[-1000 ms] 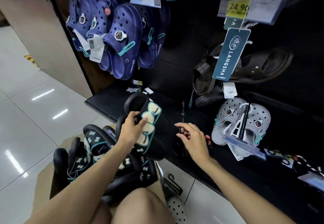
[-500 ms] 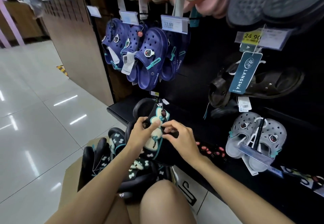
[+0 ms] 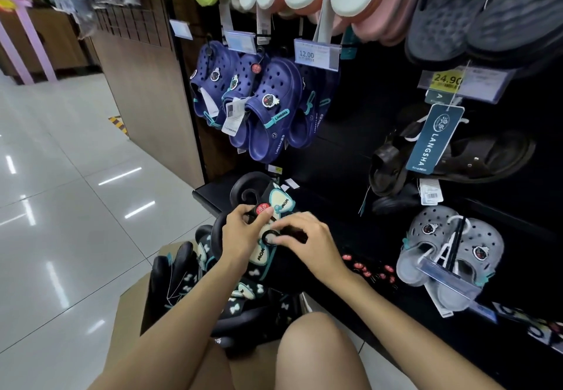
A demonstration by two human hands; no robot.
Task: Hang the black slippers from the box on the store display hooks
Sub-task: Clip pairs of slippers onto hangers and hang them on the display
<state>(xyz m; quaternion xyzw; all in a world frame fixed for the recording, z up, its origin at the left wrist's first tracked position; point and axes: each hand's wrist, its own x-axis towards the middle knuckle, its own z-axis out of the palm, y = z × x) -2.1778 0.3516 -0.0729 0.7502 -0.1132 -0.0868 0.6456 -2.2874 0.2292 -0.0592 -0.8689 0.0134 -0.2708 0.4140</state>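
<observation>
Black rubber with a pale bow edged in teal: a pair of black slippers (image 3: 281,203), held upright in front of the low black shelf ledge (image 3: 210,190) and just above the brown cardboard box (image 3: 131,307), not yet on any display hook. Gripped at the strap by the left hand (image 3: 240,231), fingers (image 3: 266,212) curled round the pair and pressing against the black plastic hanger with a round red tag (image 3: 254,202). Pinched at the hanger's lower ring by the fingers (image 3: 281,238) of the right hand (image 3: 307,243), apparently fitting hanger to pair. Judged risks, from the pair outward: hanger only half seated, and so popping free on lifting, dropping one slipper or both back among the other black bow slippers (image 3: 173,270) packed in the box; pair splitting under an uneven pinch, one slipper sliding against the other; small ring slipping from the right fingertips, hard to see against black rubber. Further out, crowding: navy perforated clogs (image 3: 271,115) hanging directly above, grey perforated clogs (image 3: 451,246) to the right, both near enough to be knocked or unhooked by a raised elbow or a swung sole. Loose red-tagged hangers (image 3: 365,264) lying on the dark shelf near the right wrist, easily swept off. Target hook not identifiable against the dark panel, so some chance of a missed or shallow hang. Glossy tiled floor (image 3: 76,206) beside the box, ready to send a dropped slipper skidding.
</observation>
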